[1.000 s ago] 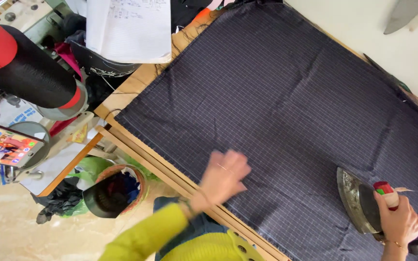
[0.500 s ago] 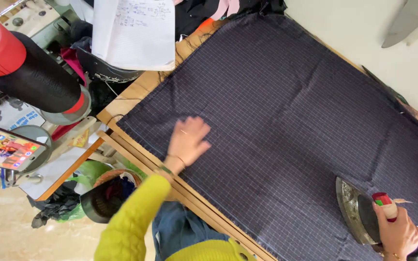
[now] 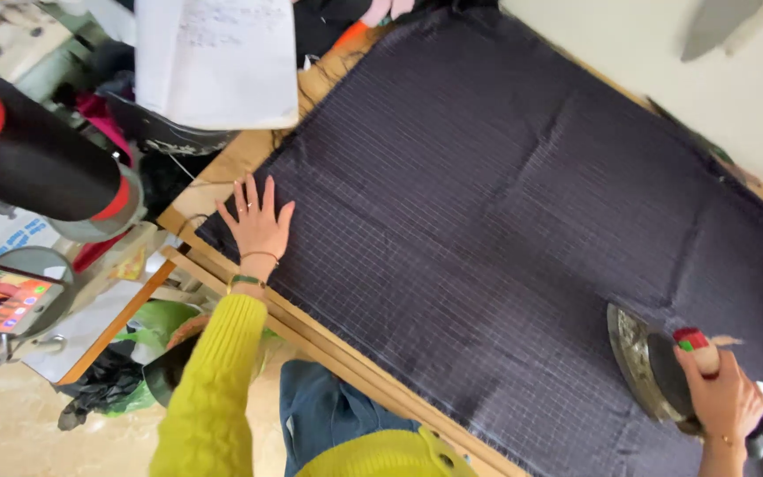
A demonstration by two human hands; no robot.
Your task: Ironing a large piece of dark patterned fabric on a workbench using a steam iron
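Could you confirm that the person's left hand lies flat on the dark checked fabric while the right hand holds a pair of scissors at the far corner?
Not quite. The head view shows the right hand gripping the handle of a clothes iron, not scissors. The rest stands: the left hand lies flat, fingers spread, on the dark checked fabric.

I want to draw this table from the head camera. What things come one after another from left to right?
Big black spool with red ends → white paper sheet → left hand flat on dark checked cloth → round metal iron → right hand on its handle.
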